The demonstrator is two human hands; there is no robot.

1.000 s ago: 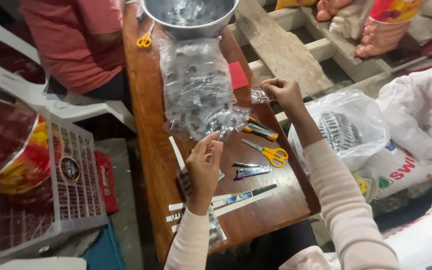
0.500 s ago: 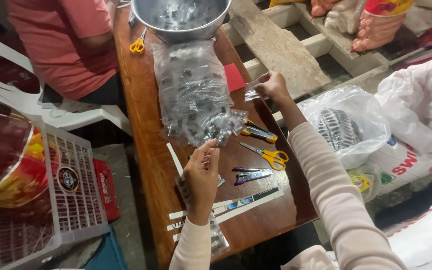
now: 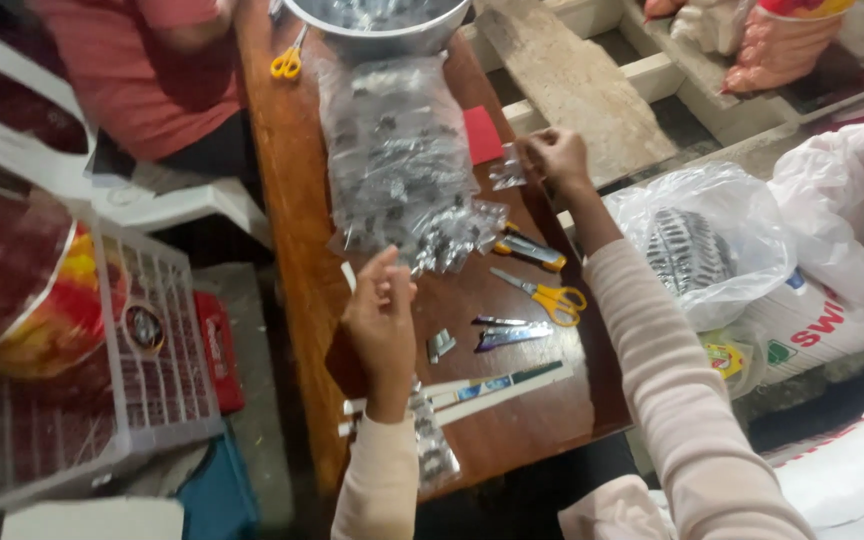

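My right hand (image 3: 555,155) is stretched out to the far right edge of the brown wooden table (image 3: 297,200) and pinches a small clear packet (image 3: 506,172) of silvery bits. My left hand (image 3: 380,322) hovers over the table's near half with its fingers bunched together, pointing at a large clear plastic bag (image 3: 400,150) full of small silvery pieces. I cannot make out anything between those fingers. A white strip (image 3: 349,276) lies just left of them.
On the table are a metal bowl (image 3: 377,25), a red card (image 3: 482,135), yellow scissors (image 3: 550,296), a utility knife (image 3: 527,250), foil packets (image 3: 507,335) and long strips (image 3: 477,388). A person in red (image 3: 142,80) sits left. A white crate (image 3: 142,370) stands left, sacks (image 3: 832,240) right.
My right hand has carried the small packet further away along the table's right edge. My left hand has drawn back a little from the big bag towards me.
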